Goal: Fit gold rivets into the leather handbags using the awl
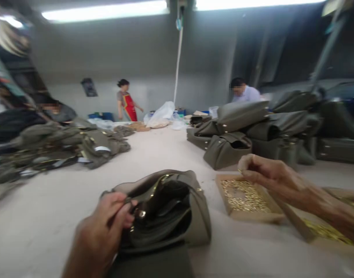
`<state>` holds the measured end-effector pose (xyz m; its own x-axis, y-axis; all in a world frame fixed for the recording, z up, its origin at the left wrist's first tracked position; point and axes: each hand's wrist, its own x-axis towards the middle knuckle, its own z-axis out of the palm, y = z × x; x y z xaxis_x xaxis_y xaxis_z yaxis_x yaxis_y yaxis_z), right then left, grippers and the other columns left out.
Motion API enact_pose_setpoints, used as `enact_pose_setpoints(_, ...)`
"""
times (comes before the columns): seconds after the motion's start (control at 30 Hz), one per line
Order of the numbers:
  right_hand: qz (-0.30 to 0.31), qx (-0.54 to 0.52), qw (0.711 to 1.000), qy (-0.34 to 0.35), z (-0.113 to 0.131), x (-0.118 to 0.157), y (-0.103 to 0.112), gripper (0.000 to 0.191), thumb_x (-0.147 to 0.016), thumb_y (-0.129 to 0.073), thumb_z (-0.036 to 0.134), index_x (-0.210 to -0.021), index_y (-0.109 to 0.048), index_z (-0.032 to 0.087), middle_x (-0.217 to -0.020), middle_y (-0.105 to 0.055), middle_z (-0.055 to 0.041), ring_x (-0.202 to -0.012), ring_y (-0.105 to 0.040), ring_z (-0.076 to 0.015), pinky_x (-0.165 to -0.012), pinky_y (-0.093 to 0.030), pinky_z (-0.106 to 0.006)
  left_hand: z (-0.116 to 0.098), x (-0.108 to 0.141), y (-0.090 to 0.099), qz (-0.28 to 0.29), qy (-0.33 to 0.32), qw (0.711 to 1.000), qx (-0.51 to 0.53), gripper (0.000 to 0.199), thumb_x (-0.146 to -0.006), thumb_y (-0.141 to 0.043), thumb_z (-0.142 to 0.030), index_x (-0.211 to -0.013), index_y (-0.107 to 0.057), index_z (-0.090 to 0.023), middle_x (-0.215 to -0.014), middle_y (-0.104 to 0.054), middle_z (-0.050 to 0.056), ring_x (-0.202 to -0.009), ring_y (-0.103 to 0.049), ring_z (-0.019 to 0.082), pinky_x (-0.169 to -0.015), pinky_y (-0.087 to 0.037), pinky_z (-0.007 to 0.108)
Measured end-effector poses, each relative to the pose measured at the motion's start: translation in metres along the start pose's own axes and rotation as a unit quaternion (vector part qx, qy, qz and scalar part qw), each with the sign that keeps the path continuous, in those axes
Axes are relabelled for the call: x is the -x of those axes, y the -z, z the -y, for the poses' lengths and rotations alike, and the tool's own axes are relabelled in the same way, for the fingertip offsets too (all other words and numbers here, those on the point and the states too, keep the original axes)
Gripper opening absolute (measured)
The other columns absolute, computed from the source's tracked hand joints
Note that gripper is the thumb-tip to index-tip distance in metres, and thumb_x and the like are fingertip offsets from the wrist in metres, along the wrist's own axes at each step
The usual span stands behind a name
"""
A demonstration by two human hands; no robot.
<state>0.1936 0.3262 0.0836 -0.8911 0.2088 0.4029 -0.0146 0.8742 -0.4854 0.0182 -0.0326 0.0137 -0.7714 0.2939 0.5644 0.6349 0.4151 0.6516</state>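
My left grip [104,224] closes firmly on the rim of an open bag [201,220], which lies just right of it, mouth up, long axis across me. My right grip [266,173] pinches a small gold stud [239,170] narrowly, just above a wooden tray [252,217] on the desk [43,231].

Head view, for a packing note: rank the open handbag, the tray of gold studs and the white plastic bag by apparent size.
1. open handbag
2. tray of gold studs
3. white plastic bag

The bag is far off and the other two are close, so its true rank is unsure.
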Motion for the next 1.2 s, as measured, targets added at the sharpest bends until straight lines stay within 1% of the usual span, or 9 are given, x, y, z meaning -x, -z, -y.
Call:
enact_pose_setpoints(0.07, 0.054, -0.108, 0.989, 0.086, 0.062, -0.024, -0.023, 0.027, -0.091, -0.051, 0.049, -0.083, -0.054, 0.023, -0.071, -0.047, -0.0012, -0.063, -0.044, -0.0141, -0.053, -0.038, -0.026, -0.006, -0.003, 0.005, 0.037, 0.052, 0.997, 0.05, 0.024, -0.088, -0.05, -0.046, -0.097, -0.053, -0.024, -0.076, -0.07, -0.003, -0.059, -0.067, 0.014, -0.059, -0.056, 0.021)
enact_pose_setpoints(0.13, 0.123, -0.197, 0.962, 0.146, 0.115, -0.043, -0.049, 0.027, -0.092, -0.051, 0.05, -0.085, -0.054, 0.023, -0.072, -0.047, -0.0011, -0.064, -0.043, -0.0135, -0.054, -0.037, -0.025, -0.013, -0.006, 0.005, 0.046, 0.073, 0.991, 0.102, 0.02, -0.088, -0.049, -0.041, -0.096, -0.05, -0.023, -0.077, -0.071, -0.002, -0.058, -0.066, 0.014, -0.059, -0.056, 0.022)
enact_pose_setpoints(0.2, 0.191, -0.254, 0.931, 0.177, 0.152, -0.058, -0.076, 0.028, -0.093, -0.05, 0.05, -0.087, -0.053, 0.022, -0.073, -0.048, -0.0006, -0.065, -0.043, -0.0126, -0.055, -0.036, -0.024, -0.017, -0.008, 0.005, 0.049, 0.076, 0.987, 0.134, 0.017, -0.088, -0.048, -0.038, -0.095, -0.047, -0.022, -0.07, -0.069, -0.002, -0.055, -0.065, 0.013, -0.056, -0.055, 0.022)
enact_pose_setpoints(0.27, 0.239, -0.274, 0.913, 0.183, 0.17, -0.071, -0.1, 0.03, -0.093, -0.05, 0.049, -0.087, -0.052, 0.02, -0.073, -0.05, 0.0, -0.065, -0.042, -0.0117, -0.056, -0.035, -0.023, -0.018, -0.007, 0.006, 0.053, 0.084, 0.982, 0.161, 0.017, -0.088, -0.047, -0.038, -0.095, -0.045, -0.022, -0.061, -0.066, -0.004, -0.051, -0.063, 0.013, -0.053, -0.053, 0.021)
enact_pose_setpoints(0.37, 0.269, -0.266, 0.909, 0.176, 0.175, -0.084, -0.126, 0.03, -0.093, -0.05, 0.047, -0.086, -0.052, 0.018, -0.074, -0.051, 0.0003, -0.067, -0.043, -0.0109, -0.059, -0.036, -0.021, -0.016, -0.005, 0.009, 0.04, 0.107, 0.969, 0.218, 0.017, -0.088, -0.048, -0.038, -0.094, -0.042, -0.023, -0.059, -0.063, -0.005, -0.051, -0.062, 0.014, -0.052, -0.051, 0.021)
enact_pose_setpoints(0.47, 0.289, -0.277, 0.902, 0.163, 0.172, -0.088, -0.139, 0.027, -0.095, -0.049, 0.044, -0.088, -0.051, 0.018, -0.078, -0.053, -0.0002, -0.071, -0.047, -0.0108, -0.063, -0.038, -0.021, -0.014, -0.004, 0.011, 0.044, 0.111, 0.958, 0.26, 0.015, -0.089, -0.047, -0.036, -0.093, -0.041, -0.023, -0.062, -0.064, -0.004, -0.053, -0.062, 0.014, -0.051, -0.051, 0.022)
enact_pose_setpoints(0.73, 0.301, -0.307, 0.893, 0.135, 0.181, -0.09, -0.147, 0.03, -0.094, -0.052, 0.044, -0.089, -0.05, 0.015, -0.077, -0.052, -0.0002, -0.068, -0.048, -0.0096, -0.061, -0.039, -0.02, -0.007, -0.006, 0.007, 0.036, 0.095, 0.955, 0.279, 0.018, -0.091, -0.046, -0.04, -0.09, -0.043, -0.022, -0.061, -0.061, -0.004, -0.051, -0.058, 0.013, -0.049, -0.046, 0.022)
enact_pose_setpoints(1.03, 0.269, -0.345, 0.896, 0.076, 0.172, -0.093, -0.164, 0.042, -0.086, -0.058, 0.056, -0.087, -0.048, 0.015, -0.072, -0.052, -0.0003, -0.063, -0.047, -0.0096, -0.057, -0.04, -0.021, -0.016, -0.007, 0.01, 0.023, 0.122, 0.951, 0.283, 0.02, -0.091, -0.047, -0.04, -0.089, -0.047, -0.02, -0.072, -0.062, 0.0, -0.061, -0.059, 0.012, -0.055, -0.045, 0.021)
enact_pose_setpoints(1.2, 0.245, -0.375, 0.891, 0.068, 0.164, -0.092, -0.174, 0.048, -0.084, -0.058, 0.061, -0.082, -0.047, 0.015, -0.066, -0.048, 0.0022, -0.057, -0.044, -0.0076, -0.051, -0.037, -0.018, -0.01, -0.002, -0.005, -0.012, 0.093, 0.961, 0.262, 0.023, -0.092, -0.047, -0.042, -0.087, -0.05, -0.02, -0.07, -0.062, -0.001, -0.061, -0.06, 0.011, -0.057, -0.045, 0.017)
